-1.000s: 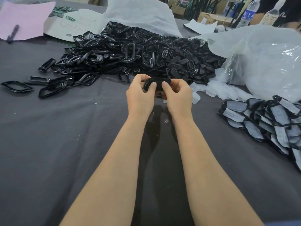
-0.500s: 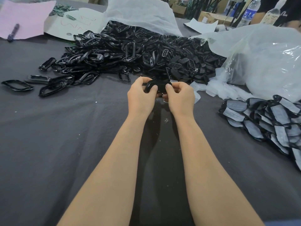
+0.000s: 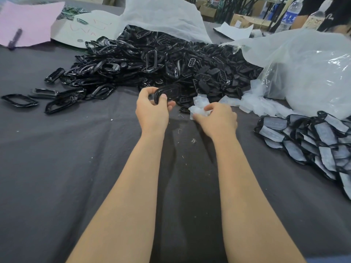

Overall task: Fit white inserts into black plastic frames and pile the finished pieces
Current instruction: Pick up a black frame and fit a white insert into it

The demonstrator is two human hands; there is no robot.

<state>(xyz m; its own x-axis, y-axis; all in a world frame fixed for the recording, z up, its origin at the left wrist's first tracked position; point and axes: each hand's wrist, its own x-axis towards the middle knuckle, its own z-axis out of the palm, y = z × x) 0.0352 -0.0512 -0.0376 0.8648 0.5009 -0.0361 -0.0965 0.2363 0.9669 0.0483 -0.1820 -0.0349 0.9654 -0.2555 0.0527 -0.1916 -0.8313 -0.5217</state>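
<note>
My left hand (image 3: 152,111) grips a black plastic frame (image 3: 168,93) by its left end and holds it just above the cloth. My right hand (image 3: 216,119) sits to the right of it, fingers pinched on a white insert (image 3: 199,109) at the near end of a loose heap of white inserts (image 3: 254,105). A large pile of black frames (image 3: 155,61) spreads across the table beyond both hands. The pile of finished pieces (image 3: 311,141), black frames with white faces, lies at the right.
A dark grey cloth (image 3: 57,168) covers the table. Clear plastic bags (image 3: 313,73) bulge at the back right, another white bag (image 3: 163,14) behind the frames. Pink paper with a marker (image 3: 15,37) lies far left. Loose frames (image 3: 19,100) are scattered left. A person's dark sleeve shows top right.
My hands have parted. The right hand left the black frame and moved right and down onto the white inserts. The left hand alone keeps the frame.
</note>
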